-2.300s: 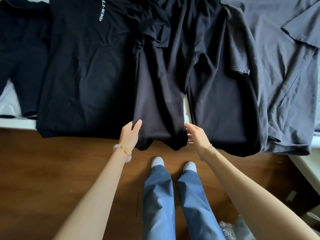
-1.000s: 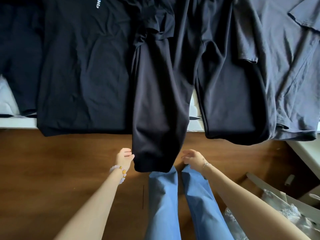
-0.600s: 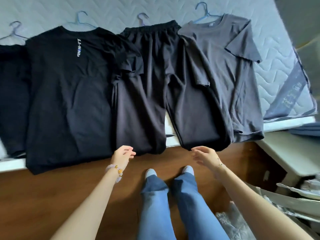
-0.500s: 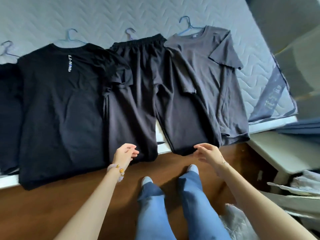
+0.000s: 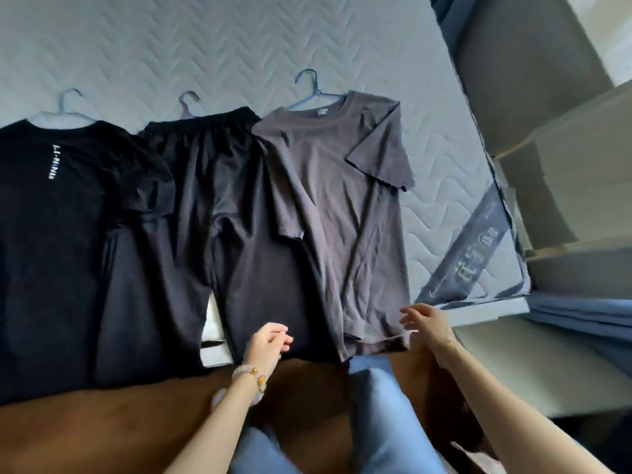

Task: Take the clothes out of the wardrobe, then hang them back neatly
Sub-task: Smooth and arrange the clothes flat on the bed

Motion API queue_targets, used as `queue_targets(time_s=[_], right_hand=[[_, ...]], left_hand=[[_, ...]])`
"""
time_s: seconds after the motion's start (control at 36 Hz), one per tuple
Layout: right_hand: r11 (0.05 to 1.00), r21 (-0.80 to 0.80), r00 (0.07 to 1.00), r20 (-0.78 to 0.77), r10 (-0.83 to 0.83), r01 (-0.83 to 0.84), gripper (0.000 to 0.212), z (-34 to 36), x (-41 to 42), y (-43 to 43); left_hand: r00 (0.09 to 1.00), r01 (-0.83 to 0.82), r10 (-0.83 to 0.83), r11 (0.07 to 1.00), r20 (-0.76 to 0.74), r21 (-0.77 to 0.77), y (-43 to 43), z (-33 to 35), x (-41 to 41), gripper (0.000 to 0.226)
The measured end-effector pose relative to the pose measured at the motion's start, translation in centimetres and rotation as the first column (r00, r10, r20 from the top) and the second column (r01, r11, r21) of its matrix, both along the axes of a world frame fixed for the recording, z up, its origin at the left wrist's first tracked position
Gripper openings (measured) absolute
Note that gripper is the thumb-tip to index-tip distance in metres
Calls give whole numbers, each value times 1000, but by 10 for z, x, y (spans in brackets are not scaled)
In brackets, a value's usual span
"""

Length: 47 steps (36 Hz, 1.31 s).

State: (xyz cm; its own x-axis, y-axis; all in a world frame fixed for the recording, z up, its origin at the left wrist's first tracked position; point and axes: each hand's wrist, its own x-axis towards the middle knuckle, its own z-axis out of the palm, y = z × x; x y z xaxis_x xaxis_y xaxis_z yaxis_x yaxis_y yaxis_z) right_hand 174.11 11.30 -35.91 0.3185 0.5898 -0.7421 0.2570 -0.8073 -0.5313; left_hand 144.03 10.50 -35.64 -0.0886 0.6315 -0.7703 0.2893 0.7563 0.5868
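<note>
Hovering right hand (image 5: 431, 323), fingers (image 5: 411, 311) spread.

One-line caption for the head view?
Left hand by black trousers, right hand by grey T-shirt, both laid on a mattress.

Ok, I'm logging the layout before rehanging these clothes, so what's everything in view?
black T-shirt: one, black with white lettering, left on the mattress
black trousers: one, black, middle
grey T-shirt: one, grey, right of the trousers
hangers: three, pale, hooks showing above each garment
mattress: one, pale quilted, under the clothes
floor: one, brown wood, below the mattress edge
bracelet: one, pink and gold beads, left wrist
jeans: one pair, blue, bottom centre
left hand: one, empty, at the trousers' hem
right hand: one, open, by the grey T-shirt's hem
</note>
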Motion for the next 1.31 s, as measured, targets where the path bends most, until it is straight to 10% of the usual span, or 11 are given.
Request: queue_targets(time_s=[0.39,0.56,0.72,1.0,1.31], right_hand=[[939,-102,934,-179,309,-330,10,-66,16,90],[904,-226,932,-120,343,-362,34,-84,-15,99],[927,-334,984,-5,180,-172,71,-92,-45,96],[963,-245,990,45,130,-116,7,-114,-19,96],[988,-2,974,165,-155,157,12,-103,120,75]], left_hand=[[977,14,-44,990,-207,-142,65,-50,122,32],[959,18,-75,978,-272,-206,78,-76,118,44],[925,95,-183,960,-334,-263,80,-92,124,61],[810,191,-291,952,-508,-241,88,-98,129,31],[863,174,-217,975,-456,-136,82,-103,111,16]])
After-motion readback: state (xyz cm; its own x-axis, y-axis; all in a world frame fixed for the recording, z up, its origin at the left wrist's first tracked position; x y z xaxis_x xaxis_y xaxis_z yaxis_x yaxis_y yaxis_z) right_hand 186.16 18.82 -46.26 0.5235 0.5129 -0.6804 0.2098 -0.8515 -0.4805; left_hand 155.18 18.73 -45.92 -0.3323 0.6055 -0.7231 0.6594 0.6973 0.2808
